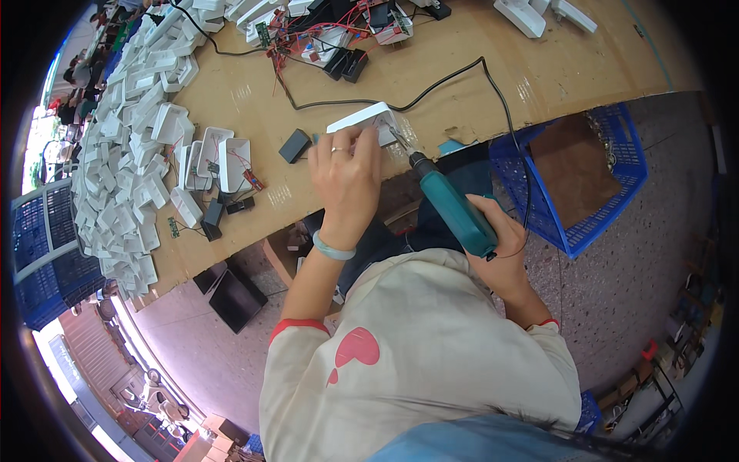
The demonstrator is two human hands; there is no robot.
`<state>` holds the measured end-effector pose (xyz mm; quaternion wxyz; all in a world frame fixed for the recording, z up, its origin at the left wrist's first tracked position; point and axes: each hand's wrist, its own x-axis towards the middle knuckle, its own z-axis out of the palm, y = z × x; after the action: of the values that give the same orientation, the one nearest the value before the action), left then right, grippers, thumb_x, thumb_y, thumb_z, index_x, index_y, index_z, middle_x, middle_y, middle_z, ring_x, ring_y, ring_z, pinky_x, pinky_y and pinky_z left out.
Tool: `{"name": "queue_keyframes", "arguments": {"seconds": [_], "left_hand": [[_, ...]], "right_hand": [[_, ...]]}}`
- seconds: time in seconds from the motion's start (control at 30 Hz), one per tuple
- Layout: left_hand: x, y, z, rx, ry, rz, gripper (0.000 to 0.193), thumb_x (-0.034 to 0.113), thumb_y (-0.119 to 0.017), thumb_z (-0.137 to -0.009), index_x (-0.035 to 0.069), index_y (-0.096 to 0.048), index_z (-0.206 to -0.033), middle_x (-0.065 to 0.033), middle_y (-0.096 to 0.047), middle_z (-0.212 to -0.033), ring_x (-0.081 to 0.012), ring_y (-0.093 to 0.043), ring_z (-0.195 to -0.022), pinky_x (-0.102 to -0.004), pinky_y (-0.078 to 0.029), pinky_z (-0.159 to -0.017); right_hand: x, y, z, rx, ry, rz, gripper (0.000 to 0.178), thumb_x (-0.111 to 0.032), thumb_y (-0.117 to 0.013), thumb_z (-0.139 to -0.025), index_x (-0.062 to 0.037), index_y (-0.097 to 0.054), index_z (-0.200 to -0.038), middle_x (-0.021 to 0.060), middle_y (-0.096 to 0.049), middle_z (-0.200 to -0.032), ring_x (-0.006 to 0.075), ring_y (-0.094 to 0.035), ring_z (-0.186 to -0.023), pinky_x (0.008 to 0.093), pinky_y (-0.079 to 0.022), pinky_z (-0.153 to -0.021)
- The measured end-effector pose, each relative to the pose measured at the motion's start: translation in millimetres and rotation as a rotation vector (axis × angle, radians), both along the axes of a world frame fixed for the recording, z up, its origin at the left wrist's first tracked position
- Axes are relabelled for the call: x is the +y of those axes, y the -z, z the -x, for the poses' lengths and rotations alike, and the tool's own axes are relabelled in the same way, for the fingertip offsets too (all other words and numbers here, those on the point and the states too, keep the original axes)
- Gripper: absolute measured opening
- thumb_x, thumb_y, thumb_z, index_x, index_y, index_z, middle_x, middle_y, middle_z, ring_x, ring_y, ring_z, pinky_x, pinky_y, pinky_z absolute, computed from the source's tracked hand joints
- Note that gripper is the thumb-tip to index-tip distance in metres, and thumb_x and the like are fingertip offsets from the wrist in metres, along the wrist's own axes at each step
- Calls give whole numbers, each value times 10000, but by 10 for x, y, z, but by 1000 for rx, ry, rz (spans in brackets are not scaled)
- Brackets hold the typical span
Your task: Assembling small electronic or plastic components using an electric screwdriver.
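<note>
My right hand [500, 239] is wrapped round the rear of a teal electric screwdriver [454, 204], whose tip points up and left. That tip reaches the inside of a white plastic housing [362, 117] at the table's front edge; whether it touches a screw is too small to tell. Over the housing's near side, my left hand [346, 173] has its fingers bent and closed on it, which hides part of the inside. Just left of that hand, a black rectangular box [294, 145] lies on the tabletop.
White housings are heaped [127, 146] along the table's left side. Nearer are open housings with wired parts [235, 165]. Circuit boards, red wires and black boxes [339, 46] cluster at the far side. A black cord [431, 88] crosses the cardboard-covered table [570, 77]. A blue crate [573, 239] stands right.
</note>
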<state>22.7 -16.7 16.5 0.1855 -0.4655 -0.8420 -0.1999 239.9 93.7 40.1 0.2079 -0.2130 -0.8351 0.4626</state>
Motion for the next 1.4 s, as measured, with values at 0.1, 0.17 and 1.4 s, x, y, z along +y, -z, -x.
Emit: {"name": "queue_keyframes", "arguments": {"seconds": [0.1,0.17,1.4], "left_hand": [[-55,87,-44,-60,32,-180,154,97,-760,-861,76,-730,-1010,-56,-641,-946,-262,-572,-855,-407,-429,-766],[-92,135,-68,-140,15,-199,131,91,-776,-876,86,-759,-1006,-60,-678,-933,-266,-602,-848,-395,-458,-773],[227,92,44,69,-116,7,116,153,-722,-817,72,-737,-899,-68,-666,-1251,-351,-528,-1260,-544,-327,-1028]], "right_hand": [[8,16,-32,-10,4,7,457,78,-729,-785,6,-637,-1227,146,-704,-963,252,-721,-833,303,-534,-738],[10,15,-45,-15,4,15,458,76,-730,-786,5,-637,-1229,146,-707,-971,247,-723,-841,303,-534,-740],[-7,113,76,-44,18,51,473,62,-737,-816,-3,-621,-1270,150,-713,-1044,260,-733,-915,315,-545,-800]]}}
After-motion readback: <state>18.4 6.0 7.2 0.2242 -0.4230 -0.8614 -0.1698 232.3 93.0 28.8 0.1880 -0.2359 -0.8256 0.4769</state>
